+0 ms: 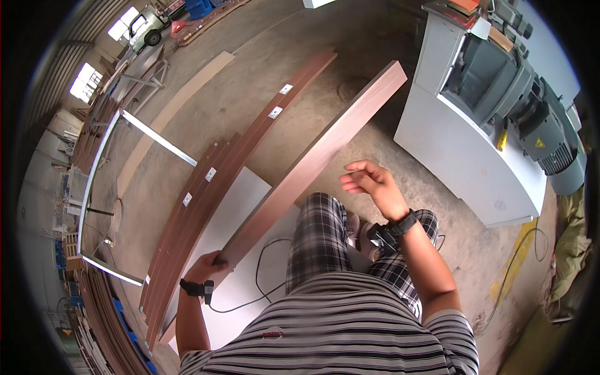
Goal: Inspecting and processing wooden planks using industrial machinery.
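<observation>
A long reddish-brown wooden board point(325, 147) runs slantwise from my lap area up to the far right. My left hand point(205, 267) is closed at its near end, and a small dark thing shows by the fingertips that I cannot make out. My right hand point(377, 187) is in the air just right of the board, apart from it, with fingers stretched, a little bent, and nothing in them. Left of the board lie several darker brown boards point(215, 178) side by side, bearing small white labels. Beneath them shows a white panel point(247, 203).
At the right stands a grey cabinet machine point(456, 156) with a large motor point(544, 137). A black cable point(259, 262) loops over the white panel. A metal frame point(159, 139) stands at the left, near stacked boards point(109, 306). A truck point(147, 30) is parked far left.
</observation>
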Demonstrator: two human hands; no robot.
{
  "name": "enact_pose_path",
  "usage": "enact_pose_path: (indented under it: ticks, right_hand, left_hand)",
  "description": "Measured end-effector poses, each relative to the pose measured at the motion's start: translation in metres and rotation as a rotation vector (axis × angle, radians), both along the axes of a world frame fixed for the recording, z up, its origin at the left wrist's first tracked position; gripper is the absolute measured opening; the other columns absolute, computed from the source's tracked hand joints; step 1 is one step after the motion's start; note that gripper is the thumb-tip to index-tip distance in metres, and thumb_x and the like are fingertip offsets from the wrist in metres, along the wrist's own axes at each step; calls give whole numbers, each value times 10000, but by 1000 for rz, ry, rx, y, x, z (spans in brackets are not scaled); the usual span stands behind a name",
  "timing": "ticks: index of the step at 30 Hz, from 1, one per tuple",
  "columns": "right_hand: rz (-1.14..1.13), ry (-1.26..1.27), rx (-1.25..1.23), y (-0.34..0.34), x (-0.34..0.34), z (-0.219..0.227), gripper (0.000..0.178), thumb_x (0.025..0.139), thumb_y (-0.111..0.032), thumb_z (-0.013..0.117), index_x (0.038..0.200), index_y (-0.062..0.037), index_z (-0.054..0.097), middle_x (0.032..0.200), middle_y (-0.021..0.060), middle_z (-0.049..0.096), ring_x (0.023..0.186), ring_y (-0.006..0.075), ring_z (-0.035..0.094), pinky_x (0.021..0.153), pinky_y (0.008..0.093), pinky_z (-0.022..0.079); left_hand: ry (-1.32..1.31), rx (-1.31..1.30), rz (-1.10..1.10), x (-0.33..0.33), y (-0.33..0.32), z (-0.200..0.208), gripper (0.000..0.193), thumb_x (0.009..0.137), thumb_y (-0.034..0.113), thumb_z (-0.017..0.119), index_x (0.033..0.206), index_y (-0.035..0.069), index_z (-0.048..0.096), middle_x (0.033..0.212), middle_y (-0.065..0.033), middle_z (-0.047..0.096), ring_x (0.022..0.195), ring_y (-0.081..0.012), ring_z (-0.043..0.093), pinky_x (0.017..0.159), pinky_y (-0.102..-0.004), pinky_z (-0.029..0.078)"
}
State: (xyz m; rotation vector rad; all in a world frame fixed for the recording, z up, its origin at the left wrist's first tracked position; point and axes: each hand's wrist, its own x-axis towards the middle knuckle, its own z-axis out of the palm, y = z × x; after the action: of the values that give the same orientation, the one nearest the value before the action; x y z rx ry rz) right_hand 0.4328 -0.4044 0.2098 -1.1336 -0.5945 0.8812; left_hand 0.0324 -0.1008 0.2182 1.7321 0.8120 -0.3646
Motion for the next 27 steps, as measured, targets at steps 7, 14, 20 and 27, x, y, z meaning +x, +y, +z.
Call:
enact_pose_path:
  ticks: [7,14,20,27]
  right_hand:
    - [-70,27,-250,-28,-9,-27,239,975,-149,479,1112,30,560,992,132,661,872,184,646,825,298,516]
    - [46,-8,-366,-45,-24,-49,245,976,-164,485,1112,17,577,973,106,663,869,170,643,815,291,514]
    - [-45,-20,-481,-69,-17,-59,249,963,-181,509,1098,8,598,949,99,673,847,153,640,795,268,510]
    - [-30,38,-504,-73,-20,-75,249,963,-186,507,1104,1,592,953,91,669,839,149,634,786,271,508]
  left_hand:
    - [41,539,-32,-1,35,-73,346,855,167,636,1183,92,557,971,-129,668,950,-274,632,815,-353,481]
    - [235,1137,-4,-7,51,-177,659,807,301,698,1378,230,376,1325,-137,484,1164,-339,514,954,-514,416]
    - [-83,619,122,-15,44,-176,537,820,296,707,1287,133,499,1176,-146,592,1032,-279,593,888,-405,481]
    - [234,556,-236,8,-47,-172,367,815,263,678,1126,95,581,1046,-131,647,997,-306,611,831,-421,490]
